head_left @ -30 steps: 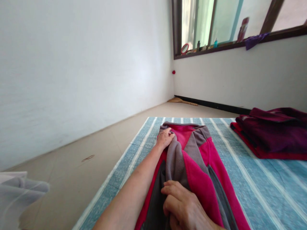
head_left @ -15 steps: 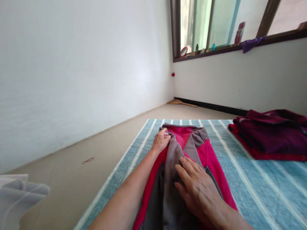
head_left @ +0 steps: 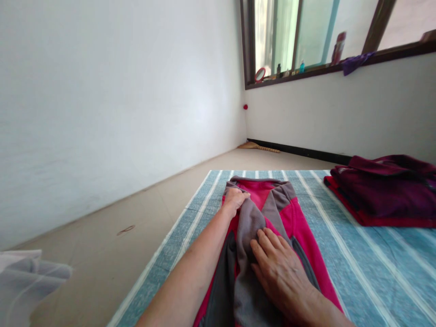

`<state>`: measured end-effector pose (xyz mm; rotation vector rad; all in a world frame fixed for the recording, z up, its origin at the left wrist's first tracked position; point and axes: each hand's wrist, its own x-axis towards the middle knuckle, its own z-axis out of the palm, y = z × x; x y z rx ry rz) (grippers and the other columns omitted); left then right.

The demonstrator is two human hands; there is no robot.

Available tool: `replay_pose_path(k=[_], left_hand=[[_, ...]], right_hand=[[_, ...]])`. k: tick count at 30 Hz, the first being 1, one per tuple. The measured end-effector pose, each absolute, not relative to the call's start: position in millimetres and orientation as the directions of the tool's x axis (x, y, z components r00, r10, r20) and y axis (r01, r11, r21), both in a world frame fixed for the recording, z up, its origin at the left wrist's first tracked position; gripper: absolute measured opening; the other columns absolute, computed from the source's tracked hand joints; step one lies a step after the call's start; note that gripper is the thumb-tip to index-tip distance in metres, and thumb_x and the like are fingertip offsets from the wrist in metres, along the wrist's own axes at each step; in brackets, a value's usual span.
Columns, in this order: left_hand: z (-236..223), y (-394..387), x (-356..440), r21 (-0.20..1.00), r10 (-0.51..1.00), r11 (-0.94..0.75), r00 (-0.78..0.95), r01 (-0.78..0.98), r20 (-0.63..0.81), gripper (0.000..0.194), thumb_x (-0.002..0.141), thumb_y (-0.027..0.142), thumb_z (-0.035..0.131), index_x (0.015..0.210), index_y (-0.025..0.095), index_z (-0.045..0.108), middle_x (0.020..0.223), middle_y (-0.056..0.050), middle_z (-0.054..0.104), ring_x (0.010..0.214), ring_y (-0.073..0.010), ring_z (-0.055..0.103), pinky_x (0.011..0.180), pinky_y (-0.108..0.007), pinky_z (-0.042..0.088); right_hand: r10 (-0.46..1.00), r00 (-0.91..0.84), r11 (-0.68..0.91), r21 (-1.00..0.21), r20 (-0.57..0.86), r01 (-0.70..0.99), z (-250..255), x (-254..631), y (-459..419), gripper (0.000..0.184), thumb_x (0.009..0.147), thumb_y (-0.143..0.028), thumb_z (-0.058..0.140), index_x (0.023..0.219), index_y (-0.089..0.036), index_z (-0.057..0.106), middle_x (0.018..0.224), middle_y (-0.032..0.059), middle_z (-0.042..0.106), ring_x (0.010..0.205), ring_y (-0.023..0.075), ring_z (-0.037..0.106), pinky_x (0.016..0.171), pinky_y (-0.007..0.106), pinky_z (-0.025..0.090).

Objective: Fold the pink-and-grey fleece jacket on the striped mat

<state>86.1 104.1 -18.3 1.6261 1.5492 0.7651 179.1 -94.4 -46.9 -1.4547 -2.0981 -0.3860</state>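
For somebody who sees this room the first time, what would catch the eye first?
Probably the bright pink and grey garment on the striped cloth, with the left hand near its far end and the right hand spread on its nearer part. Next, perhaps, come the purple and red clothes piled at the right, and the window at upper right.

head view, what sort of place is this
Probably a room in a home, perhaps a bedroom: folded clothes lie on a striped cloth, and a small mirror stands on the window ledge.
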Motion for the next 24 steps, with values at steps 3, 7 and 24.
replay_pose_path(k=[3,7,24], left_hand=[[-22,112,94,0.83,0.996,0.022,0.06,0.557,-0.067,0.02,0.089,0.032,0.062,0.089,0.012,0.062,0.081,-0.001,0.062,0.067,-0.0116,0.06,0.06,-0.026,0.052],[-24,115,97,0.84,0.999,0.024,0.027,0.542,-0.046,0.018,0.089,0.026,0.061,0.1,0.012,0.062,0.088,-0.003,0.065,0.071,-0.0134,0.062,0.064,-0.029,0.053],[-16,74,76,0.908,0.999,-0.041,0.008,0.417,0.042,0.065,0.072,0.004,0.057,0.134,0.012,0.041,0.123,-0.014,0.062,0.1,-0.0181,0.065,0.08,-0.024,0.051]], right_hand=[[0.771,-0.268,0.36,-0.048,0.577,0.932,-46,178,-96,0.034,0.074,-0.015,0.069,0.107,-0.016,0.062,0.116,0.0117,0.063,0.113,0.0304,0.055,0.094,0.044,0.049],[0.784,-0.293,0.357,-0.012,0.548,0.934,-46,178,-98,0.033,0.077,-0.014,0.065,0.109,-0.015,0.061,0.117,0.0126,0.062,0.113,0.0306,0.055,0.093,0.045,0.048],[0.827,-0.291,0.354,-0.044,0.48,0.934,-35,180,-100,0.016,0.086,-0.018,0.056,0.101,-0.017,0.061,0.113,0.0121,0.06,0.113,0.0287,0.05,0.09,0.042,0.046]])
